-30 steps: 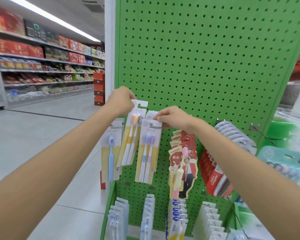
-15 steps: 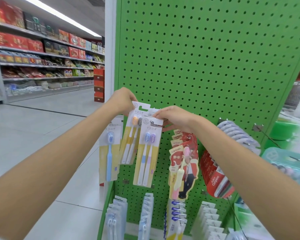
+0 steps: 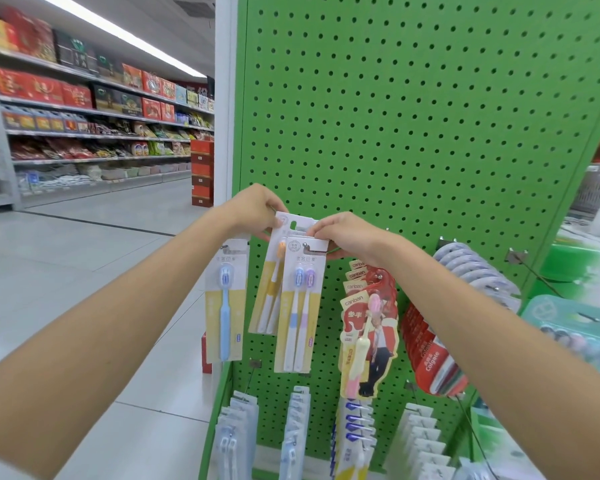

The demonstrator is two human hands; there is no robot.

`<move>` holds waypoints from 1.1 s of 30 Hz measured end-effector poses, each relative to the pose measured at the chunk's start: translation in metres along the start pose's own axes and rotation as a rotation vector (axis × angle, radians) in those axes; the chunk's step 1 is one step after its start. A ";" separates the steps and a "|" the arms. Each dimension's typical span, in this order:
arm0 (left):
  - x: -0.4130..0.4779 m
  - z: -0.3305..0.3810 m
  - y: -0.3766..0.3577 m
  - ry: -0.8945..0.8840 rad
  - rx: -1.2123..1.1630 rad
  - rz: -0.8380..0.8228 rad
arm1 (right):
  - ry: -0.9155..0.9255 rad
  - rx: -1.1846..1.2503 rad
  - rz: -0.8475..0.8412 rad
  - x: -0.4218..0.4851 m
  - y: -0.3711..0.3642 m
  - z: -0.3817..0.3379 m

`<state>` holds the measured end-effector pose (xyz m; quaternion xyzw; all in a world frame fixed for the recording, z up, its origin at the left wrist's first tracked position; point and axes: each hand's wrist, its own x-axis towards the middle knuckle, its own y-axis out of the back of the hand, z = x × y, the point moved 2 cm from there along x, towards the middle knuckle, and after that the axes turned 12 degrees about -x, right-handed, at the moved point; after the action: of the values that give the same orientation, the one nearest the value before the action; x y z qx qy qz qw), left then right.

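Fingers (image 3: 273, 218) of left hand (image 3: 253, 209) are pinching orange pack (image 3: 266, 299) by its top, just behind blue pack (image 3: 300, 306); right hand (image 3: 347, 237) is pinching blue pack at hook (image 3: 314, 251) on pegboard (image 3: 395, 133). Risk: hang-hole missing hook tip, orange pack dropping.

Both bare arms stretched forward and upward, converging, with the left hand (image 3: 257, 211) curled, thumb and fingertips pinched together, and the right hand (image 3: 347, 237) just beside it, knuckles up, fingers bent in a similar pinch.
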<state>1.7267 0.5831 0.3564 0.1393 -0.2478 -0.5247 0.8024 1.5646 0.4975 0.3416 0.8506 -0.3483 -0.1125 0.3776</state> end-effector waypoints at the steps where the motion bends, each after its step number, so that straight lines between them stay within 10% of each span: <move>1: 0.001 -0.001 -0.001 0.010 -0.012 -0.010 | -0.001 -0.002 0.015 0.000 0.000 0.000; 15: 0.016 -0.008 -0.021 0.028 0.039 -0.230 | 0.084 -0.289 0.363 -0.004 0.008 0.022; 33: 0.047 -0.014 -0.024 -0.126 0.258 -0.140 | 0.182 -0.407 0.316 0.002 0.006 0.024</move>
<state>1.7313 0.5295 0.3451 0.2251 -0.3528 -0.5507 0.7222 1.5521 0.4802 0.3291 0.6988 -0.4115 -0.0430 0.5835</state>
